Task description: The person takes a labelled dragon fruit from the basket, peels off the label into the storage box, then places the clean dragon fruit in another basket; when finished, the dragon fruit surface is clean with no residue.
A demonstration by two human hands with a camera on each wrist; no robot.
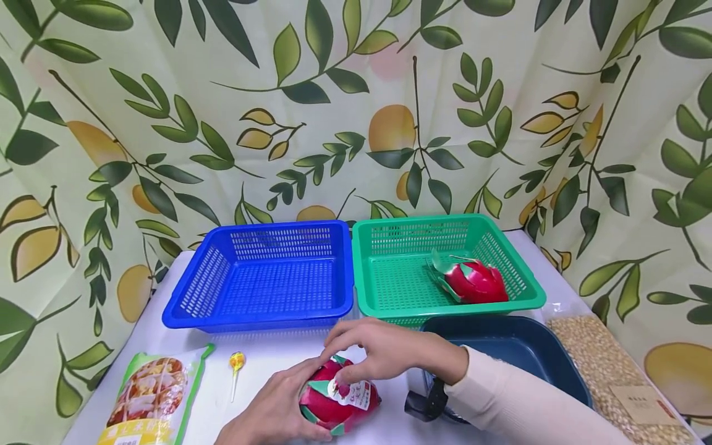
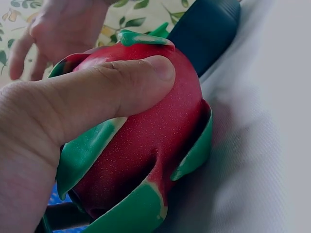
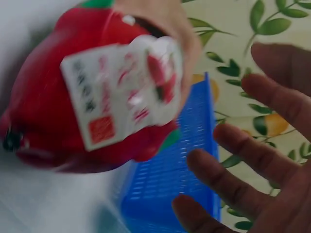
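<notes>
A red dragon fruit (image 1: 319, 413) with green scales lies on the white table at the front. My left hand (image 1: 272, 402) grips it from the left, and in the left wrist view the thumb (image 2: 121, 90) presses along its red skin. A white sticker (image 3: 124, 92) with printed characters and a fruit picture is on its side. My right hand (image 1: 381, 353) hovers over the fruit; its spread fingers (image 3: 243, 145) stand apart from the skin in the right wrist view.
Behind are a blue basket (image 1: 258, 322) and a green basket (image 1: 364, 290) holding another dragon fruit (image 1: 479, 284). On the right, a dark blue basin (image 1: 528, 352) and a grain bag (image 1: 601, 352); on the left, a lollipop (image 1: 237, 361) and a food packet (image 1: 147, 395).
</notes>
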